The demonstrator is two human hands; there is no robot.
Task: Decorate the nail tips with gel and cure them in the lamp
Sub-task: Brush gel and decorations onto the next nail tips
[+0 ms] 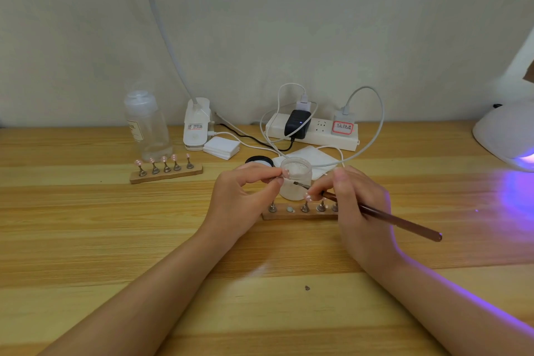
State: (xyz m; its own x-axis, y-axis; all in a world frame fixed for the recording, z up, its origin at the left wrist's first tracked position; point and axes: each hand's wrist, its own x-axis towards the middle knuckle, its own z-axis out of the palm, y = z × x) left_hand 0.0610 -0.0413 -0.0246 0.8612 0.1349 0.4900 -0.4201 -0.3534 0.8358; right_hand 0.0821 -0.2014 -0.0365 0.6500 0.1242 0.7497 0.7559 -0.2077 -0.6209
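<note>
Left hand (245,193) pinches a nail tip (285,173) on its stand. Right hand (351,199) grips a brush (384,215), bristles just beside that tip. Risk: a knuckle could knock the open jar (296,179) of white powder between the hands. Holder strip (300,212) below; lamp (508,136) glows far right.

Soft, even daylight-like light fills the scene, with only faint shadows. The curing lamp (508,136) at the table's (86,225) right edge spills violet glow across the wood and rims the right forearm. Wide-angle bending bows the table's far edge; detail is slightly soft throughout.
</note>
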